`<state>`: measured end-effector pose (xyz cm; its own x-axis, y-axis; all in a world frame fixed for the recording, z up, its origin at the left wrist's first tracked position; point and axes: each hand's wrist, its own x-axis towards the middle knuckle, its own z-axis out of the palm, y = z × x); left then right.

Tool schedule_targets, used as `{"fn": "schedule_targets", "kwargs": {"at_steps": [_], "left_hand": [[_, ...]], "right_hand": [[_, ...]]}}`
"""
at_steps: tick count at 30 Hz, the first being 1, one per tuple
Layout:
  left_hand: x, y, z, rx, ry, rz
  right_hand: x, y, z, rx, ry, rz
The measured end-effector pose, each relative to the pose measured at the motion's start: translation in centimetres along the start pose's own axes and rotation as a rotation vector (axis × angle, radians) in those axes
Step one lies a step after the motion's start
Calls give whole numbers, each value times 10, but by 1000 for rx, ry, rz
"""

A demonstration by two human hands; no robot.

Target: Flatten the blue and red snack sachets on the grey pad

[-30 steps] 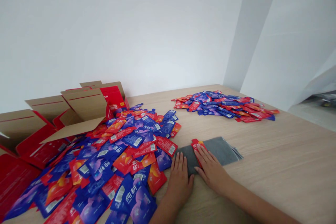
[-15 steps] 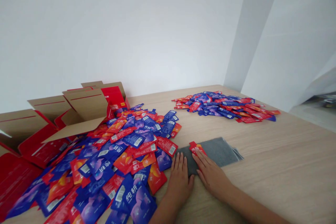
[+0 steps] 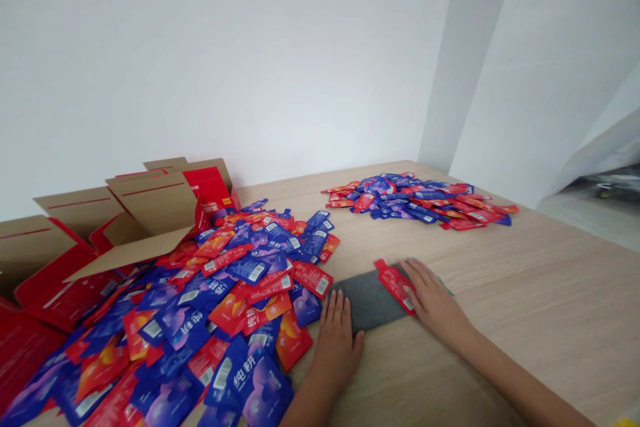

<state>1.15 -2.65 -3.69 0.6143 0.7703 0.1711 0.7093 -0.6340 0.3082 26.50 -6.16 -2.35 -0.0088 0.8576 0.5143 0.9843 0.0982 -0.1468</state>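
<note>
A grey cloth (image 3: pixel 367 300) lies flat on the wooden table (image 3: pixel 540 293). My left hand (image 3: pixel 336 340) rests open on its near left end, fingers stretched out flat. My right hand (image 3: pixel 434 297) lies on the cloth's right part, fingers extended, its thumb side touching a red sachet (image 3: pixel 395 283) that lies on the cloth. A large heap of red and blue sachets (image 3: pixel 200 307) spreads to the left, touching the cloth's left edge.
A smaller pile of red and blue sachets (image 3: pixel 420 200) lies at the far right of the table. Open red-and-brown cardboard boxes (image 3: pixel 145 213) stand at the back left. A white wall runs behind the table; the table's right edge drops to the floor.
My right hand has slid rightward across the cloth, carrying the red sachet with it from the cloth's middle to its right part. The left hand has stayed in place.
</note>
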Motion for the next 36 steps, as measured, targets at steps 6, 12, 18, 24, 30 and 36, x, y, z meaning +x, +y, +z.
{"fn": "schedule_targets", "kwargs": {"at_steps": [6,12,18,24,30,36], "left_hand": [[0,1,0,2,6,-1],[0,3,-2,34,-14,-6],[-1,2,-3,-1,-30,1],[0,3,-3,-33,-36,-22],[-2,3,-4,-36,-44,-33],[-3,3,-5,-69,-66,-40]], "right_hand": [[-15,-10,28,-28,-124,-119],[39,-36,36,-39,-323,-12],[83,-38,17,62,-416,108],[137,-42,10,308,-436,192],[191,-104,45,651,-394,100],[225,-64,73,580,-245,250]]}}
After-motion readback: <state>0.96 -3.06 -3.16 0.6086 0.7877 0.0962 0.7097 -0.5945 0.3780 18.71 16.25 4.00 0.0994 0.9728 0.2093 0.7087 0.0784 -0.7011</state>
